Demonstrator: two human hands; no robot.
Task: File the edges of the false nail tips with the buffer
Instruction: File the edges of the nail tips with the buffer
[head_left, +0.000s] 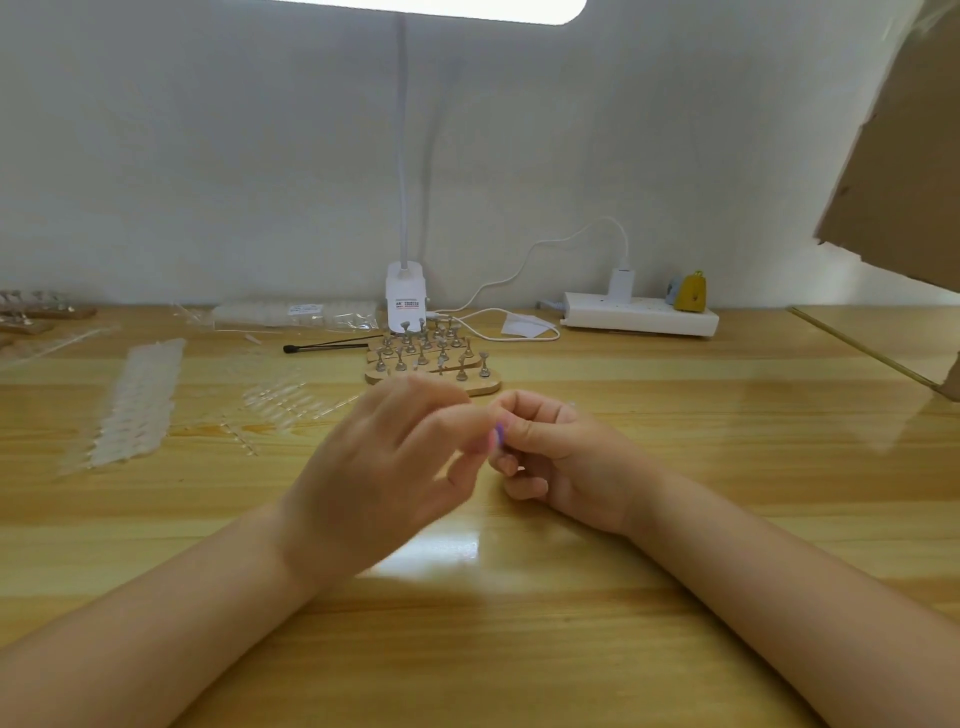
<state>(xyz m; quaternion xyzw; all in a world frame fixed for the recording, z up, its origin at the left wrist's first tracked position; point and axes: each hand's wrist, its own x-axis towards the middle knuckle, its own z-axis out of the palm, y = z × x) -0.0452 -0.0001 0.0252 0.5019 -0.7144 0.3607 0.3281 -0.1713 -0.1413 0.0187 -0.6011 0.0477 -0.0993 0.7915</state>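
Observation:
My two hands meet above the middle of the wooden table. A small purple buffer shows as a sliver between them, and my right hand grips it with curled fingers. My left hand is blurred; its fingertips come together right at the buffer, and any nail tip between them is too small and blurred to make out. Clear false nail tips lie in rows on the table at the left.
Wooden strips with metal nail stands sit just beyond my hands. Behind them stand a white desk lamp, a black-tipped tool, plastic packets and a white power strip. A cardboard box hangs over the right side.

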